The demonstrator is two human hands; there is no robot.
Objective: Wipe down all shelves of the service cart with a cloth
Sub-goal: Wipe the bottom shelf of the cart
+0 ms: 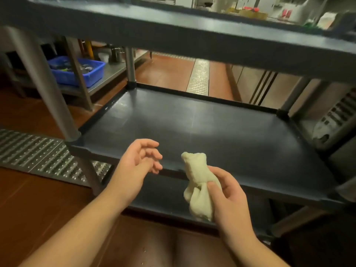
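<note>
The dark service cart fills the view, with its middle shelf bare in front of me and the top shelf crossing overhead. A lower shelf shows beneath the middle one's front edge. My right hand grips a bunched cream cloth just in front of that edge. My left hand hovers beside it with fingers loosely curled, holding nothing and apart from the cloth.
A blue basket sits on a steel rack shelf to the far left. Metal drain grates cross the red-brown tiled floor. Grey cart legs stand at the corners. A grey vented appliance is at the right.
</note>
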